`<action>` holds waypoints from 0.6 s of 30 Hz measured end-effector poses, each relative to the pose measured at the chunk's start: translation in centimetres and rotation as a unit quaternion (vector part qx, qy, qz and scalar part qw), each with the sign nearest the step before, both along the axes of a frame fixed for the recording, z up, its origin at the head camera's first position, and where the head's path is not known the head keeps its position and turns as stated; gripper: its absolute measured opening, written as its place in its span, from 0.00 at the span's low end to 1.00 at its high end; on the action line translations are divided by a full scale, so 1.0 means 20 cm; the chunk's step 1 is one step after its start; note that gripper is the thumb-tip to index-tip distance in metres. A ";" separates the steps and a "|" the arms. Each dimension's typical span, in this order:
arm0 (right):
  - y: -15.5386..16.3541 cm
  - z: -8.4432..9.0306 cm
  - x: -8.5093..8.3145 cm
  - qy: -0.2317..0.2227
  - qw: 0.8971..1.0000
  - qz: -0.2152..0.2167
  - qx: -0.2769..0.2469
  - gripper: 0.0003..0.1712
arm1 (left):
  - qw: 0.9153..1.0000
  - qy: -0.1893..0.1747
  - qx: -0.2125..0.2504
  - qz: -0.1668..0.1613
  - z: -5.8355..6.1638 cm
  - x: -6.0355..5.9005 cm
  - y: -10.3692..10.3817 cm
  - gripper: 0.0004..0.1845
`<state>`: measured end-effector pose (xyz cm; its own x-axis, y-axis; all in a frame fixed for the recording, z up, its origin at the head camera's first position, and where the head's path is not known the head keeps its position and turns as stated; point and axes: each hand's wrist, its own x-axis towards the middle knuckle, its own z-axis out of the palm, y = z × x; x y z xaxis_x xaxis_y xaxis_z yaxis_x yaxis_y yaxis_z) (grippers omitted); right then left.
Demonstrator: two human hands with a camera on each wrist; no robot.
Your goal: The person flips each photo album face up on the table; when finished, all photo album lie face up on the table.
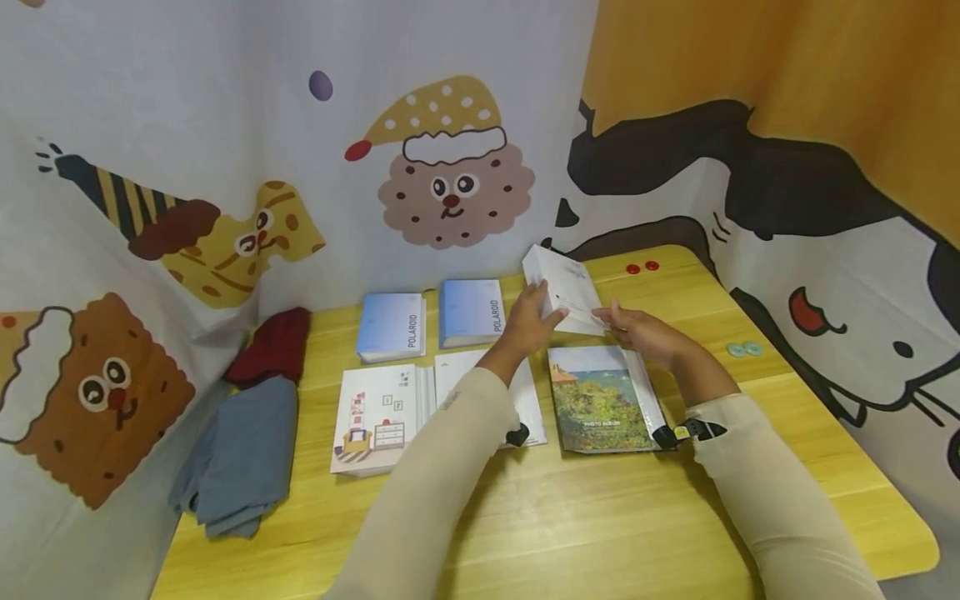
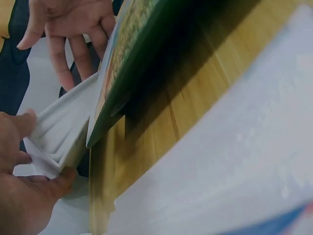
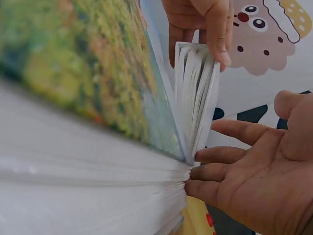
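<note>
Cream sleeves run up from the near edge of the yellow wooden worktop (image 1: 570, 533) to both hands, which meet at a white photo album (image 1: 562, 287) raised off the surface, just beyond a landscape-cover album (image 1: 600, 400) that lies flat below it. The left hand (image 1: 528, 321) grips the raised album's near left edge, thumb curled over its pages, as the wrist views confirm; the right hand (image 1: 645, 333) is flat and relaxed, its fingertips touching the album's lower right edge without closing on it. The album tilts up and away from the person, its long axis running from near right to far left, so the left hand carries it and is the nearer of the two to its body.

Counted, the albums are six: the raised white one, the landscape one, an illustrated one (image 1: 375, 421) and a plain white one (image 1: 457, 379) on the near row, and two blue Polaroid albums (image 1: 393, 327) behind. At the left edge lie two folded cloths, one grey-blue (image 1: 243, 454) and one dark red (image 1: 273, 346). Farther back sit two red buttons (image 1: 642, 267), with two pale blue buttons (image 1: 744, 349) at the right.
</note>
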<state>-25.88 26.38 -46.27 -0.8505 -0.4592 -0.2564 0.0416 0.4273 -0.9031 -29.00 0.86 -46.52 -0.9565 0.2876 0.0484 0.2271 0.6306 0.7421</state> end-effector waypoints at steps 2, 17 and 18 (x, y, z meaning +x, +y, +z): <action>0.00 -0.01 0.00 -0.002 1.000 -0.004 -0.003 0.53 | 1.000 -0.003 0.006 0.003 -0.01 0.00 0.00 0.40; -0.02 -0.03 0.01 0.000 1.000 -0.021 0.004 0.52 | 0.998 -0.061 -0.007 0.014 -0.05 0.02 -0.01 0.42; -0.02 -0.03 0.01 0.003 1.000 -0.024 0.007 0.51 | 0.998 -0.064 -0.024 0.006 -0.05 0.03 -0.01 0.42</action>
<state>-25.61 26.08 -46.81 -0.8726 -0.4145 -0.2583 0.0573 0.4383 -0.8970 -28.31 0.64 -47.47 -0.9575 0.2749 -0.0874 0.1251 0.6685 0.7331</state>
